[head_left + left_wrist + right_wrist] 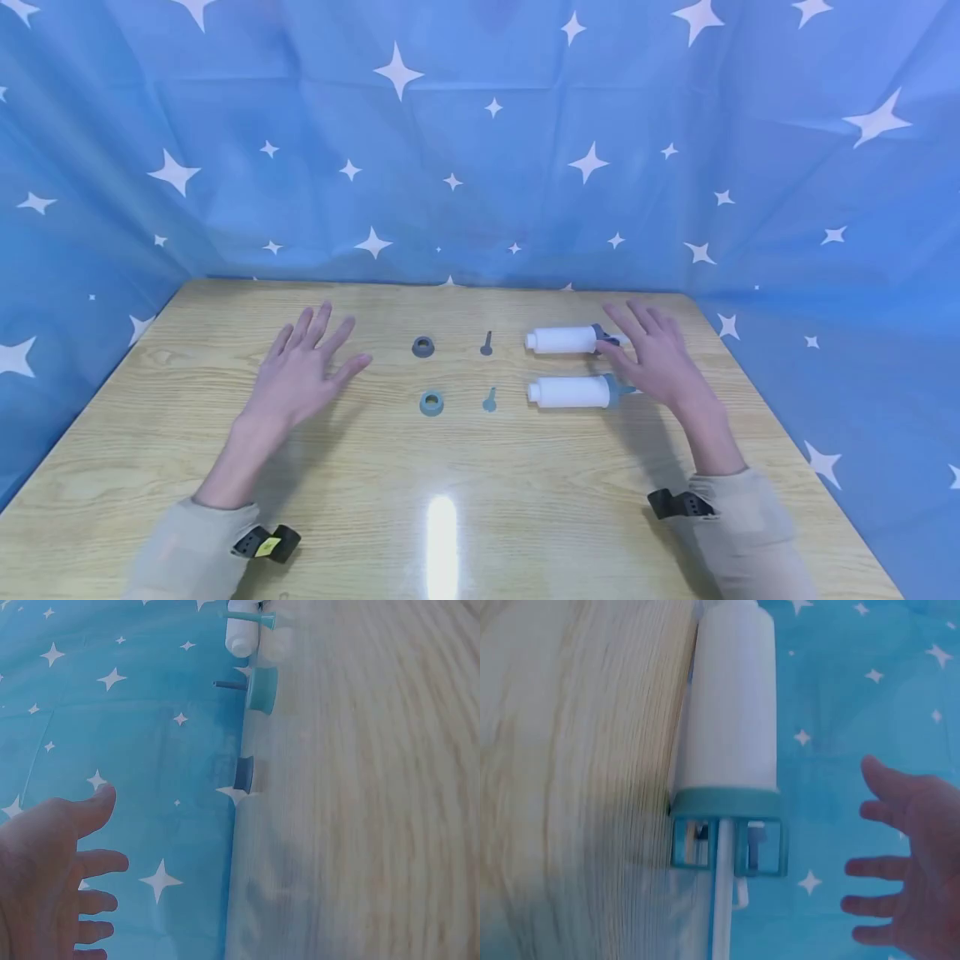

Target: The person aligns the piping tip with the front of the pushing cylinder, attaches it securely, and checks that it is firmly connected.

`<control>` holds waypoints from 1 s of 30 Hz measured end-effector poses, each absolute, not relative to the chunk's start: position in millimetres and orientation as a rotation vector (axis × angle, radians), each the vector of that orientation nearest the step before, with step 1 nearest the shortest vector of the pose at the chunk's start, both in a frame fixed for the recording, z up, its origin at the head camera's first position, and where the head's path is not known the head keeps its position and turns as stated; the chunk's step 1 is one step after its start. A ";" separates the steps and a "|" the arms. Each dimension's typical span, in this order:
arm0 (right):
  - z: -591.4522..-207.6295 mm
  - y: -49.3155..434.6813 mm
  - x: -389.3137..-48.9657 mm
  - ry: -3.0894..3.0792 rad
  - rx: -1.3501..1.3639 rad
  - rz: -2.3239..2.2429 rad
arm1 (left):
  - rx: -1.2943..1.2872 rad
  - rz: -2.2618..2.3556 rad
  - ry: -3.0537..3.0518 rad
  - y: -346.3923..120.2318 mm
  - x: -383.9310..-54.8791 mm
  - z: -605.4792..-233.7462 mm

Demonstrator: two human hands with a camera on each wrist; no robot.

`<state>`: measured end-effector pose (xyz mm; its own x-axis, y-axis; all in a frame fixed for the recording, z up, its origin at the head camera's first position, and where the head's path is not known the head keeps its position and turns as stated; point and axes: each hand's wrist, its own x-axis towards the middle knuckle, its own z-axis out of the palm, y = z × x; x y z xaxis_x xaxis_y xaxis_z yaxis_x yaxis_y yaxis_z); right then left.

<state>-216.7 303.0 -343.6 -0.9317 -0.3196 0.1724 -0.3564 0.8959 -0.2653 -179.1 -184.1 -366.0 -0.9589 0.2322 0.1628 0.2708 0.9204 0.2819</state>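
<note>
My left hand [298,379] hovers over the left part of the table, fingers spread and holding nothing. On the right, my right hand [660,358] is held over the handle ends of two syringe-like tubes, its fingers extended. The rear tube [564,339] is white with a dark grey collar, partly hidden by that hand; the front tube [570,392] has a teal collar. In the right wrist view, the teal collar [726,802] has two finger loops and a white rod. Nearest my left hand lie a dark grey ring [423,347] and a teal ring [431,403].
Between rings and tubes lie a dark grey small stemmed piece [487,344] and a teal stemmed piece [490,400]. All rest on a wooden table [360,500]. A blue star-patterned cloth [480,167] hangs behind it and along both sides.
</note>
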 end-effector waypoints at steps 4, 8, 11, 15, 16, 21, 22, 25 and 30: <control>-346.2 296.4 -216.0 -2.892 0.577 0.450 | -0.415 -0.474 -2.941 -177.5 -180.8 -368.7; -347.4 288.6 -213.6 -2.856 0.624 0.454 | -0.443 -0.484 -2.931 -171.0 -181.9 -370.8; -347.1 283.5 -211.4 -2.848 0.642 0.463 | -0.457 -0.497 -2.928 -167.1 -181.8 -373.0; -347.6 278.4 -209.6 -2.853 0.659 0.474 | -0.480 -0.537 -2.919 -162.5 -181.3 -376.6; -347.8 277.0 -209.4 -2.852 0.665 0.477 | -0.486 -0.548 -2.919 -161.2 -181.1 -377.1; -348.8 270.4 -208.2 -2.850 0.705 0.484 | -0.507 -0.578 -2.922 -153.7 -180.3 -378.8; -348.7 269.1 -207.9 -2.849 0.713 0.488 | -0.512 -0.582 -2.921 -152.2 -180.3 -379.3; -348.1 265.3 -206.3 -2.841 0.734 0.504 | -0.532 -0.591 -2.911 -148.1 -180.4 -381.6; -348.2 256.7 -204.1 -2.842 0.767 0.533 | -0.578 -0.606 -2.898 -141.9 -179.8 -385.0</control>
<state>-204.1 256.7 -348.2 -0.8580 -0.4580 0.2328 -0.5112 0.8061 -0.2983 -179.8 -141.9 -385.0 -0.9191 0.3418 0.1961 0.3918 0.8464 0.3607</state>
